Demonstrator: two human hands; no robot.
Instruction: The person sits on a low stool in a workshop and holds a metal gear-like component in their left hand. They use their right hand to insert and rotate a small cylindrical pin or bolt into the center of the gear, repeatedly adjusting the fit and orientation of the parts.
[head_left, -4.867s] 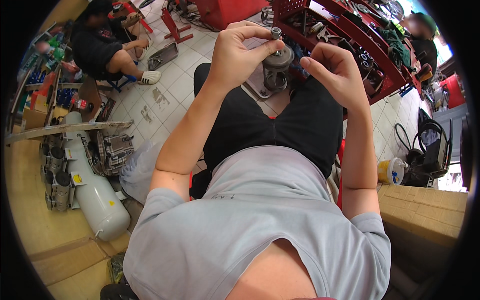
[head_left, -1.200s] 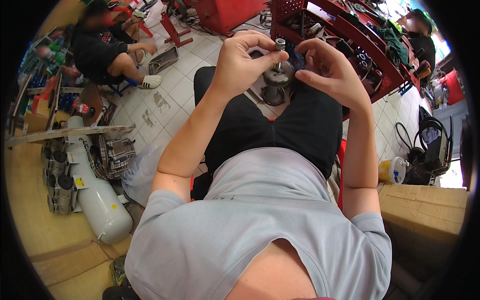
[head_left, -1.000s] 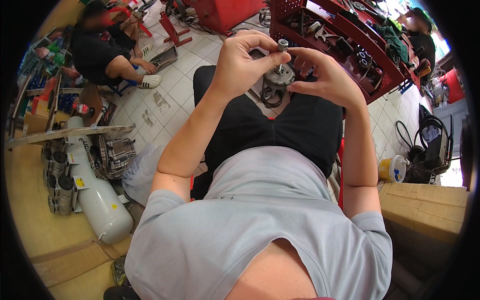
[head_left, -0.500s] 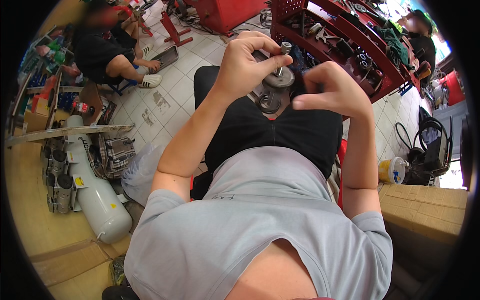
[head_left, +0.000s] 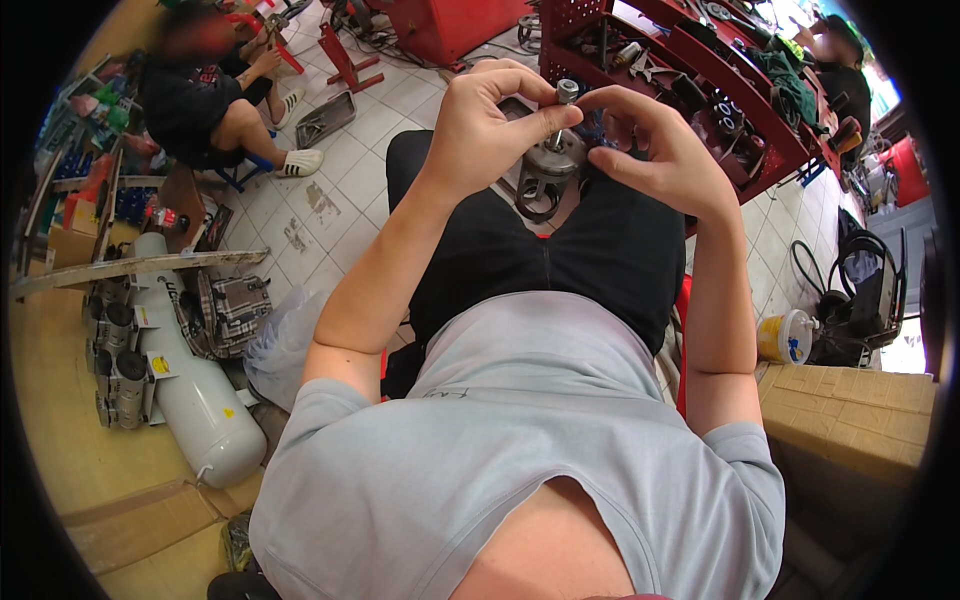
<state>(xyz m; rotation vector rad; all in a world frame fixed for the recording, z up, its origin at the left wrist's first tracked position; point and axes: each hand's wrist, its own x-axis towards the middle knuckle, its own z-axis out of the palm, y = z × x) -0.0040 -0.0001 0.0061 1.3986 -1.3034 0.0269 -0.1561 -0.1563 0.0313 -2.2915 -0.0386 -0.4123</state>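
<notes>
In swung our right hand (head_left: 672, 152) from a moment earlier, half-open beside the disc (head_left: 560, 160), while our left hand (head_left: 492, 125) pinched the bolt (head_left: 567, 89) above it!

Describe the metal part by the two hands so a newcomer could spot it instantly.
Start with the black trousers, then go up the picture. There, the left hand pinches the metal part near its top, the right hand curved open alongside. Its slim shaft, capped by a knob and with a wide disc below, sets it apart from the dark, hollow ring beneath in the picture.
</notes>
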